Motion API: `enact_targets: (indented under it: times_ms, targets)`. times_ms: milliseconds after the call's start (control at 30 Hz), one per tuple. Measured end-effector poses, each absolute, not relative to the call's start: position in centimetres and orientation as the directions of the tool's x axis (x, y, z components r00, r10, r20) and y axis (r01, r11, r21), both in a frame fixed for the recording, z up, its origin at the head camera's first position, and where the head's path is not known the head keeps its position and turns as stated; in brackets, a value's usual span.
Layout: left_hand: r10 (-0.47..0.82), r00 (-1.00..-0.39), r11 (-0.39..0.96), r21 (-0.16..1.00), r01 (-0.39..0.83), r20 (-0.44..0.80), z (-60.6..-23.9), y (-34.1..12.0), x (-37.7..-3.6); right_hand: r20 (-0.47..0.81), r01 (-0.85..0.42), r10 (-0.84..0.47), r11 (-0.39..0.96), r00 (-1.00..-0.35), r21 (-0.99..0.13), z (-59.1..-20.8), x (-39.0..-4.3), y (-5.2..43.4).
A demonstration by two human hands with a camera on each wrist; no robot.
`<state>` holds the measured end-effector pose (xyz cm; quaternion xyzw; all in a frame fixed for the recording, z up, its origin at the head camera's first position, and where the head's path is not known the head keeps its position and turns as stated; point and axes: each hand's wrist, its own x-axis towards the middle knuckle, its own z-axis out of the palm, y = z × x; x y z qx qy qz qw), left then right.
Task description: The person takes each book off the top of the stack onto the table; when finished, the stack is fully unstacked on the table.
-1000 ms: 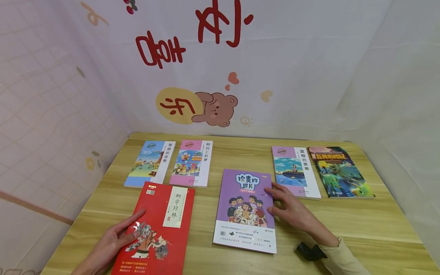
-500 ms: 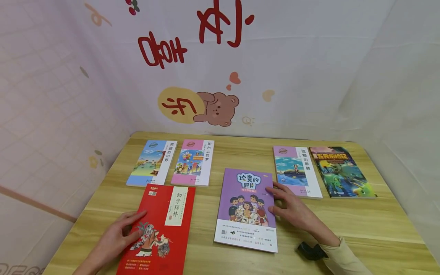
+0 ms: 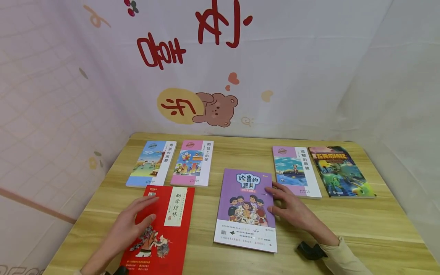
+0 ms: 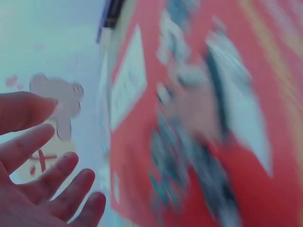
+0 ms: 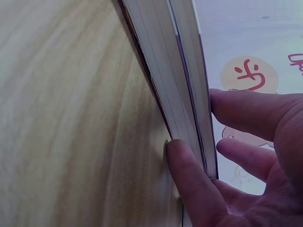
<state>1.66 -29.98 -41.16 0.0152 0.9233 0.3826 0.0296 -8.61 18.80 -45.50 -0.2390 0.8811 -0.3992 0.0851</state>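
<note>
A red book (image 3: 173, 236) lies at the front left of the wooden table (image 3: 378, 225). My left hand (image 3: 144, 210) is over its cover with fingers straight and spread, holding nothing; whether it touches the cover I cannot tell. The left wrist view shows the hand (image 4: 42, 165) beside the blurred red book (image 4: 199, 118). A purple book (image 3: 240, 202) lies at the middle. My right hand (image 3: 280, 200) pinches its right edge. In the right wrist view the thumb (image 5: 189, 184) is at the page edge of the purple book (image 5: 165, 85) and the fingers (image 5: 251, 111) lie on the cover.
Further back lie a light-blue book (image 3: 151, 163) and a pink book (image 3: 192, 163) on the left, and a whale-cover book (image 3: 295, 172) and a green book (image 3: 340, 172) on the right. Cloth walls close in the table's back and sides. A black wrist mount (image 3: 309, 251) sits by my right sleeve.
My left hand has slid from the red book's left edge forward and right onto its cover. The right hand and the purple book have stayed put.
</note>
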Motion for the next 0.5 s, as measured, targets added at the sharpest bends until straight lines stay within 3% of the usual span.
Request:
enact_targets:
  times_ms: [500]
  targets:
    - [0.319,-0.948,0.478,0.865,0.151,-0.011,-42.2,-20.0,-3.3,0.040,-0.353,-0.486,0.574,-0.873,-0.739,-45.6,-8.7,19.0]
